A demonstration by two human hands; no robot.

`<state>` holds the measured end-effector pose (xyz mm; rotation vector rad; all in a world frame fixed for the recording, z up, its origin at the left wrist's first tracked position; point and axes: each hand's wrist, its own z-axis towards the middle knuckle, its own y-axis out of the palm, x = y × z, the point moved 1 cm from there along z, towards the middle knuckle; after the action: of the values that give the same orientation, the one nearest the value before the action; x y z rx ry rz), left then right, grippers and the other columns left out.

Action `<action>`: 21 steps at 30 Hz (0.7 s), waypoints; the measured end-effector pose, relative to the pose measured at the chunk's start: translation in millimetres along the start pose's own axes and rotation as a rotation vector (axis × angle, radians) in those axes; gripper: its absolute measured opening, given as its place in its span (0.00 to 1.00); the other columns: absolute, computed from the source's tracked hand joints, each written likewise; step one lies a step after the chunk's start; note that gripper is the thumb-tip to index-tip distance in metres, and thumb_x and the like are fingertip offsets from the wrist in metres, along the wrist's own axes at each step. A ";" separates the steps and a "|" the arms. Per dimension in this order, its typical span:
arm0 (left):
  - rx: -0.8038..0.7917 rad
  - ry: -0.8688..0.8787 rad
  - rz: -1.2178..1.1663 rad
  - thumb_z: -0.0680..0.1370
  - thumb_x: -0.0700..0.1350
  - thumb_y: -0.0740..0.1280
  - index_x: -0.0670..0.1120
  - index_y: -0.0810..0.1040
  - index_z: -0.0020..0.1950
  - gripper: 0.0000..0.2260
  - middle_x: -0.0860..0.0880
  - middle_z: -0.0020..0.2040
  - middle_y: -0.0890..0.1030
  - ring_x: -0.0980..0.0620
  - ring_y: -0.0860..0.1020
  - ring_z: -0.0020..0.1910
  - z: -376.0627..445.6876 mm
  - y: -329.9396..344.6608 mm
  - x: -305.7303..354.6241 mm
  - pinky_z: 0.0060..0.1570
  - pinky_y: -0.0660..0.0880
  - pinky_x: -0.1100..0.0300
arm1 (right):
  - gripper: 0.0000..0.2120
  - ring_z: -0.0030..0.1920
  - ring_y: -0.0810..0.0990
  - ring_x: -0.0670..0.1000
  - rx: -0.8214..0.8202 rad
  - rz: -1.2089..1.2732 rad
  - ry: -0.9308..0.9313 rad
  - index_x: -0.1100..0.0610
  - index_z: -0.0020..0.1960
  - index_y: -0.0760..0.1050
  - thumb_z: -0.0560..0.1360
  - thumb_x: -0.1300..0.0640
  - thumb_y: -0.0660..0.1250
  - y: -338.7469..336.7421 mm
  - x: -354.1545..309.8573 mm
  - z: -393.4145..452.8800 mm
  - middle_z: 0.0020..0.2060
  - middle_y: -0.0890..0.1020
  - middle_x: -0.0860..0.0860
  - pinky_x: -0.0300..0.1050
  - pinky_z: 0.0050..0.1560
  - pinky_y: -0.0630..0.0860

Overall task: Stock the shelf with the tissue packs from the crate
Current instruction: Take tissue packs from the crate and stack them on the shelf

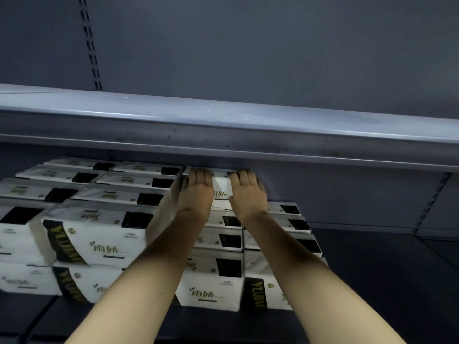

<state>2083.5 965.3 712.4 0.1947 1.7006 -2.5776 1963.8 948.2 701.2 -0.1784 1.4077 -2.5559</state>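
Tissue packs (99,240), white with black and gold panels, are standing stacked in rows on the left part of the dark lower shelf (372,281), two layers high at the front. Just right of them, lower rows of the same packs are lying under both forearms. Left hand (196,192) is resting palm-down on the left half of the top tissue pack (222,187), fingers extended forward and lying flat, not curling round it. Right hand (248,194) is pressing on the right half of that pack in the same manner, fingers straight. This pack is sitting at the back of the lower shelf, on top of the stacked rows, directly beneath the grey upper shelf edge (248,135).
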 end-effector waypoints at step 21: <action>0.242 0.261 -0.169 0.77 0.41 0.65 0.35 0.58 0.74 0.29 0.38 0.75 0.58 0.42 0.54 0.76 -154.5 -48.0 -45.6 0.73 0.47 0.51 | 0.21 0.56 0.76 0.63 0.286 0.035 0.145 0.62 0.55 0.76 0.72 0.51 0.54 -53.9 -98.8 -139.9 0.55 0.79 0.61 0.60 0.57 0.72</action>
<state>2135.6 1124.8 702.2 0.4321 1.5295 -2.9976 2023.2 1115.1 671.8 0.0792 1.0597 -2.7500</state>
